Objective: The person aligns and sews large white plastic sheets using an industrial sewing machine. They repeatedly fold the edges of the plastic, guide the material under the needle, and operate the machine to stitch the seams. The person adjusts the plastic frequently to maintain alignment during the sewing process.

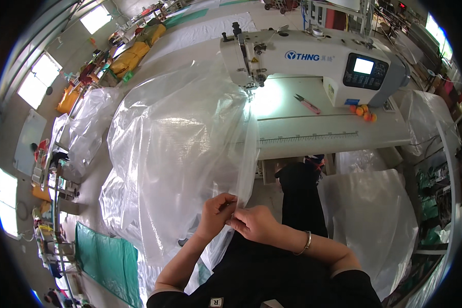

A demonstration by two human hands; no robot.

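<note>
A large sheet of clear plastic (174, 138) spreads over the left end of the sewing table and hangs toward my lap. Its right edge runs up to the needle area of a white sewing machine (292, 54), where a lamp shines brightly. Close together at that edge, below the table's front, are my left hand (218, 213) and my right hand (254, 222). Both are closed with fingertips pinching the plastic edge between them. A bangle circles my right wrist. Pink-handled thread snips (308, 103) lie on the table right of the needle.
Several small orange fruits (363, 112) rest beside the machine's base. A ruler strip (308, 137) runs along the table's front. More clear plastic (369, 220) lies at my right. Green sheeting (105, 262) covers floor at the lower left, and cluttered shelving (436, 200) stands far right.
</note>
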